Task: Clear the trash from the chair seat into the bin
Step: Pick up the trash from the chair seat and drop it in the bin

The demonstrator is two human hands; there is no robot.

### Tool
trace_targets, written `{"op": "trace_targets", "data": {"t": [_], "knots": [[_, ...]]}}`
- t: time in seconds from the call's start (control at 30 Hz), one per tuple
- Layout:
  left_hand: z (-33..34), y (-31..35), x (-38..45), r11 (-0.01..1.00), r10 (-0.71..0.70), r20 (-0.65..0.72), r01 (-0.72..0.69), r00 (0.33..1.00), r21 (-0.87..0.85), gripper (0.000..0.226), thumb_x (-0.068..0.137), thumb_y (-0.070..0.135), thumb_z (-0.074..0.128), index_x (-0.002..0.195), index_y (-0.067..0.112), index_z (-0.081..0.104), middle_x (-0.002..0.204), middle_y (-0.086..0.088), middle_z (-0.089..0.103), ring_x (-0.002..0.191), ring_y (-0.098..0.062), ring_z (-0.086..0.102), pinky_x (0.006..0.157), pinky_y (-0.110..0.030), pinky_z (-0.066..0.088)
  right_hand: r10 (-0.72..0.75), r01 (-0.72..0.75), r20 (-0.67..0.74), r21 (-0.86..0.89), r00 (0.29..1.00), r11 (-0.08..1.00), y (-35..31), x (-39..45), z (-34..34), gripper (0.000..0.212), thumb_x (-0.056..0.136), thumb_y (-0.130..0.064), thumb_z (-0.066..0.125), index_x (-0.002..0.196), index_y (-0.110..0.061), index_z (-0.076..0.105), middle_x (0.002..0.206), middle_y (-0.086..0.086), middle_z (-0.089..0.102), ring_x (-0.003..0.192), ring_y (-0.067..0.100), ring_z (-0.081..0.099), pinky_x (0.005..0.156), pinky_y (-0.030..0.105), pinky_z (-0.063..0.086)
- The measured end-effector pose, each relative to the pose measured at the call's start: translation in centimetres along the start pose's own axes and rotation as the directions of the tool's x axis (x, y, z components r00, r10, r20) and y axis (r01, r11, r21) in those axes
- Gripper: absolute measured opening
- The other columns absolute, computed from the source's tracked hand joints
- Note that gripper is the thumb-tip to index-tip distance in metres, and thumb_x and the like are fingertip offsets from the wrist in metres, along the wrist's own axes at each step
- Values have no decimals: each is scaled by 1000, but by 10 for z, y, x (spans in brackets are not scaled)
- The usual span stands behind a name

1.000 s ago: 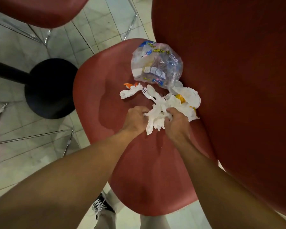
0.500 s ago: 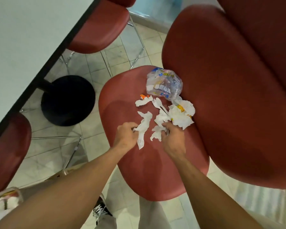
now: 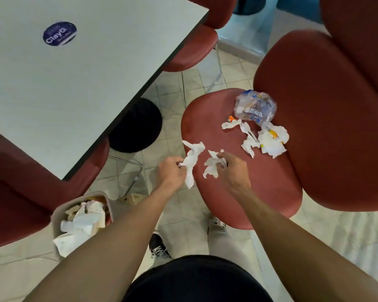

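One grey table (image 3: 79, 68) filled the upper left of the frame, with a single round blue sticker (image 3: 59, 33) near its top. Red chairs ringed it; I counted at least four, and the one that mattered sat at centre right, its chair seat (image 3: 253, 192) running from mid-frame toward the lower right below a tall red backrest (image 3: 327, 118). One black round table base (image 3: 135, 125) stood on the tiled floor just left of that seat.

One beige bin (image 3: 59, 211) sat at lower left, beside the table's corner, already stuffed with white paper.

On the upper part of the seat lay one crumpled clear plastic bag (image 3: 255, 109) against the backrest, one bunch of crumpled white napkins (image 3: 271, 142) below it, one white plastic fork (image 3: 246, 128) touching that bunch, and one small torn wrapper (image 3: 230, 124) with an orange bit, just left of the fork.

Two bare arms reached in from the bottom edge. The left hand (image 3: 172, 171), at the seat's left rim, had its fingers curled tight around one long strip of white napkin (image 3: 191, 158). The right hand (image 3: 234, 168), over the seat's middle, pinched a second, smaller scrap of napkin (image 3: 212, 165) in curled fingers. The two hands hung near each other, not touching.
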State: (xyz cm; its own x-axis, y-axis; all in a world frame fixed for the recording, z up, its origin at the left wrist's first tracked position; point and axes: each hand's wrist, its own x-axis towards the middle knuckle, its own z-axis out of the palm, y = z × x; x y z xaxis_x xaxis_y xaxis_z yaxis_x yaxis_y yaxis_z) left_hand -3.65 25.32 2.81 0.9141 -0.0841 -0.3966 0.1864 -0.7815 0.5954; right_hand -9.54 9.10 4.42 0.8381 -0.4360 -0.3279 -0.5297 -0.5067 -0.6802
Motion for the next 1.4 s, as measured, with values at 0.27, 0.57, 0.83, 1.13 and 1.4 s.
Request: {"op": "trace_targets", "data": {"t": [0.27,0.57,0.83,1.13,1.4], "knots": [[-70,-93,-56,984,-166,-62,162,984,-76,18,79,3,55,71,8,70,68,-8,66,59,-17,53,50,-25,37,-62,65,108,-24,992,998,-46,-65,76,32,88,-8,53,116,-18,67,113,10,68,85,24,63,68,28,49],[-124,-204,-105,941,-320,-168,291,933,-175,16,80,8,58,84,13,72,83,-2,66,84,-19,56,75,-26,44,-165,198,308,-79,937,977,-101,-118,164,29,93,-13,55,121,-18,63,107,13,67,71,19,59,58,25,47],[-156,-269,-121,867,-478,-226,415,849,-275,24,78,9,59,96,9,74,94,-11,73,92,-29,64,74,-23,44,-213,288,410,-129,887,949,-145,-148,232,29,92,-15,57,120,-20,64,106,11,70,79,21,63,65,26,52],[-159,-333,-99,839,-517,-260,423,815,-343,22,84,8,59,101,4,72,91,-11,71,79,-21,60,64,-9,34,-192,307,503,-156,843,939,-155,-146,308,33,91,-15,54,122,-23,62,110,8,68,79,16,58,67,22,42],[-147,-339,-92,842,-535,-236,487,812,-234,36,85,31,67,120,23,64,119,0,65,104,-21,62,87,-31,49,-74,288,630,-245,773,926,-144,-135,335,54,87,-18,58,137,-34,47,127,5,60,110,22,59,92,33,52]]}}
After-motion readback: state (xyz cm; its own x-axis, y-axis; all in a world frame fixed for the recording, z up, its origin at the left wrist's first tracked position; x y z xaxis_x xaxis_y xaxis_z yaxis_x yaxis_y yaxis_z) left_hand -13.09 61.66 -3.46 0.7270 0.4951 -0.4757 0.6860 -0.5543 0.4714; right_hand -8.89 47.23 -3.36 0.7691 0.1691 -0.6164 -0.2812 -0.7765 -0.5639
